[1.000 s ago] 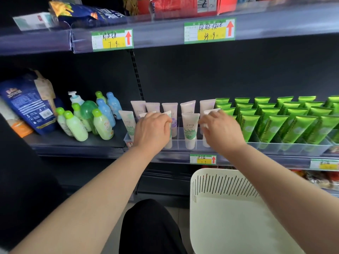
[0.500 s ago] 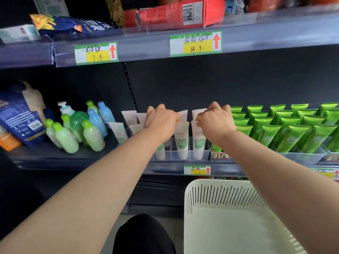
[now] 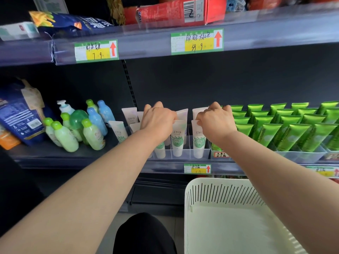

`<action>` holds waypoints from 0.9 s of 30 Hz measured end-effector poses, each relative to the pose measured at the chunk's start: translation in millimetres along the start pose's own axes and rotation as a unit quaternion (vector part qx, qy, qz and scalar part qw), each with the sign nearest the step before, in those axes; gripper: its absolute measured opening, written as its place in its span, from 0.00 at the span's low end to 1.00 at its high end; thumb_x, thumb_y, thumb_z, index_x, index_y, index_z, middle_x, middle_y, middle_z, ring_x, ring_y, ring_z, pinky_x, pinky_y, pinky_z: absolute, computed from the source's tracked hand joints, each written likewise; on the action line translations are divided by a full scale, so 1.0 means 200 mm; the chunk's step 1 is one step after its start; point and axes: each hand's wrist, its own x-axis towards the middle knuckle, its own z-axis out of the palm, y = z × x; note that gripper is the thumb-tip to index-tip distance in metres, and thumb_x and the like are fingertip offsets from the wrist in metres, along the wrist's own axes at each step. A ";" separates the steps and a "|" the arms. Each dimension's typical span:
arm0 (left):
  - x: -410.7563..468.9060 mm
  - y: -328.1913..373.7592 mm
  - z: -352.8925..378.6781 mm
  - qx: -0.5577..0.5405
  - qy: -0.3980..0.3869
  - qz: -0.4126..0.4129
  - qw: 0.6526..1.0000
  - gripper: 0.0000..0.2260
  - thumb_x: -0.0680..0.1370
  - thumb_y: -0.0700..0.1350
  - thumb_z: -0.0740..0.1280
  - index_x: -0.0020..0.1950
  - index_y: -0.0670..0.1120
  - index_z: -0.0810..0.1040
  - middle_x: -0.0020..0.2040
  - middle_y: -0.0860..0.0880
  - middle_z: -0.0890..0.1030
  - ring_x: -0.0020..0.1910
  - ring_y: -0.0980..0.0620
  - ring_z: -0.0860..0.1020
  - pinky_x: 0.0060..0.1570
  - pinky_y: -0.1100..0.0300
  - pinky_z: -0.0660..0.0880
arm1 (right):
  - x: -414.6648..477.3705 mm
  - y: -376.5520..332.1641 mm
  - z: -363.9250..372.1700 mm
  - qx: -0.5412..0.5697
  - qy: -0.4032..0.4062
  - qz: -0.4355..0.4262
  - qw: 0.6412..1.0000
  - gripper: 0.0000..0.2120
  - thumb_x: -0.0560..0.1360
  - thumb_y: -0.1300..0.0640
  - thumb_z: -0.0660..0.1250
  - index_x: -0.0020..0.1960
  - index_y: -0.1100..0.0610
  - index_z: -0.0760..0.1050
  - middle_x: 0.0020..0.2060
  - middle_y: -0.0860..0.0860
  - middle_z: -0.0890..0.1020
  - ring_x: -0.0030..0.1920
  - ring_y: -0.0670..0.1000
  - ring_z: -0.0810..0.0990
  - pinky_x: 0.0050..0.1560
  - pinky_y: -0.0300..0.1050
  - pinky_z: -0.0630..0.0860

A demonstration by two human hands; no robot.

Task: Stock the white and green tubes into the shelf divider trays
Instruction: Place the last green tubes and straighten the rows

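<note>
Hands [image 3: 158,120] [image 3: 216,123], two, on white tubes [image 3: 178,138]

At mid-frame both hands reach into the clear divider tray [image 3: 185,153] of white tubes [image 3: 177,138]. The left hand [image 3: 157,120] curls over the tube tops, its grip hidden. The right hand [image 3: 217,122] pinches the crimped top of the front white tube [image 3: 199,142]. Green tubes [image 3: 291,132] fill the right, and a cream basket [image 3: 220,195] sits lower right.

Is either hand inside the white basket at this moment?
No, the left hand and right hand are both up at the white tubes in the divider tray, above the basket.
</note>
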 end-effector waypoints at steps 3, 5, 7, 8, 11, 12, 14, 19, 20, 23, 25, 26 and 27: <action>-0.01 -0.01 0.00 -0.012 -0.011 -0.012 1.000 0.12 0.77 0.39 0.61 0.46 0.56 0.79 0.39 0.52 0.75 0.50 0.48 0.70 0.49 0.54 0.61 | 0.00 0.01 0.01 0.022 -0.003 0.002 1.000 0.10 0.79 0.55 0.59 0.56 0.49 0.76 0.48 0.48 0.81 0.57 0.53 0.69 0.52 0.51 0.64; -0.01 -0.02 -0.02 -0.018 -0.023 -0.023 0.999 0.12 0.78 0.41 0.60 0.48 0.56 0.79 0.40 0.53 0.76 0.52 0.49 0.69 0.52 0.52 0.63 | 0.00 0.01 0.01 0.042 -0.011 0.003 0.999 0.11 0.80 0.53 0.57 0.56 0.49 0.76 0.48 0.49 0.81 0.58 0.54 0.68 0.53 0.52 0.64; -0.01 -0.02 -0.03 -0.024 -0.021 -0.024 0.999 0.12 0.79 0.43 0.58 0.49 0.55 0.80 0.41 0.54 0.77 0.53 0.49 0.70 0.55 0.50 0.64 | 0.00 0.02 0.00 0.068 -0.019 0.004 0.997 0.12 0.80 0.51 0.55 0.56 0.50 0.77 0.47 0.50 0.80 0.57 0.54 0.68 0.54 0.52 0.63; -0.01 -0.01 -0.03 -0.029 -0.015 -0.023 0.999 0.12 0.79 0.45 0.58 0.49 0.54 0.81 0.41 0.55 0.78 0.53 0.49 0.70 0.56 0.50 0.65 | 0.00 0.02 0.00 0.079 -0.018 0.006 0.997 0.14 0.80 0.51 0.54 0.55 0.50 0.77 0.47 0.51 0.80 0.56 0.55 0.68 0.54 0.52 0.63; 0.02 0.01 -0.03 -0.068 0.018 -0.030 0.997 0.11 0.79 0.49 0.58 0.48 0.54 0.81 0.43 0.55 0.81 0.53 0.49 0.71 0.56 0.51 0.65 | 0.03 0.03 0.01 0.123 0.022 0.021 0.992 0.15 0.81 0.50 0.52 0.52 0.51 0.77 0.48 0.50 0.81 0.54 0.55 0.70 0.50 0.51 0.64; 0.05 0.02 -0.03 -0.079 0.027 -0.035 0.996 0.11 0.80 0.49 0.59 0.49 0.54 0.81 0.44 0.54 0.82 0.54 0.49 0.71 0.55 0.51 0.64 | 0.05 0.04 0.01 0.141 0.037 0.029 0.989 0.13 0.80 0.52 0.54 0.52 0.51 0.77 0.49 0.49 0.81 0.54 0.55 0.71 0.49 0.50 0.64; 0.11 0.03 -0.04 -0.084 0.028 -0.040 0.995 0.10 0.80 0.48 0.60 0.56 0.55 0.80 0.51 0.53 0.82 0.57 0.48 0.71 0.55 0.52 0.64 | 0.10 0.07 0.01 0.163 0.049 0.037 0.985 0.11 0.79 0.57 0.57 0.56 0.50 0.77 0.52 0.50 0.80 0.55 0.55 0.73 0.49 0.50 0.65; 0.26 0.01 -0.04 -0.030 -0.056 -0.034 0.997 0.12 0.80 0.49 0.64 0.63 0.55 0.78 0.58 0.51 0.80 0.62 0.47 0.70 0.60 0.51 0.63 | 0.22 0.15 0.00 0.164 -0.020 0.040 0.985 0.16 0.78 0.56 0.62 0.66 0.49 0.73 0.60 0.52 0.78 0.62 0.56 0.72 0.59 0.50 0.67; 0.29 0.01 -0.05 -0.020 -0.075 -0.036 0.996 0.10 0.79 0.48 0.65 0.60 0.56 0.80 0.56 0.52 0.81 0.61 0.48 0.72 0.60 0.50 0.63 | 0.24 0.16 0.00 0.157 -0.036 0.037 0.986 0.16 0.78 0.56 0.62 0.66 0.49 0.73 0.60 0.52 0.78 0.62 0.56 0.72 0.59 0.51 0.66; 0.34 0.02 -0.04 -0.010 -0.100 -0.044 0.994 0.07 0.78 0.47 0.67 0.52 0.56 0.82 0.52 0.52 0.82 0.56 0.48 0.76 0.58 0.51 0.63 | 0.30 0.15 0.01 0.139 -0.072 0.024 0.987 0.13 0.78 0.56 0.62 0.61 0.47 0.76 0.56 0.50 0.80 0.61 0.55 0.72 0.61 0.53 0.63; 0.35 0.03 -0.03 -0.009 -0.089 -0.041 0.995 0.07 0.77 0.46 0.67 0.51 0.57 0.82 0.52 0.52 0.82 0.55 0.47 0.76 0.57 0.51 0.63 | 0.32 0.13 0.02 0.137 -0.072 0.026 0.988 0.12 0.77 0.58 0.63 0.56 0.45 0.79 0.53 0.48 0.81 0.59 0.54 0.73 0.61 0.52 0.62; 0.35 0.03 -0.03 -0.010 -0.081 -0.038 0.996 0.08 0.78 0.46 0.66 0.51 0.57 0.82 0.52 0.52 0.81 0.55 0.47 0.76 0.57 0.51 0.63 | 0.33 0.12 0.03 0.139 -0.062 0.030 0.988 0.13 0.76 0.59 0.64 0.54 0.44 0.79 0.51 0.47 0.82 0.56 0.53 0.75 0.59 0.51 0.63; 0.36 0.03 -0.02 -0.012 -0.075 -0.037 0.996 0.08 0.78 0.46 0.66 0.51 0.57 0.82 0.52 0.51 0.81 0.55 0.47 0.76 0.56 0.52 0.62 | 0.34 0.12 0.04 0.142 -0.051 0.036 0.988 0.13 0.76 0.61 0.64 0.52 0.44 0.80 0.50 0.47 0.82 0.55 0.53 0.76 0.58 0.50 0.63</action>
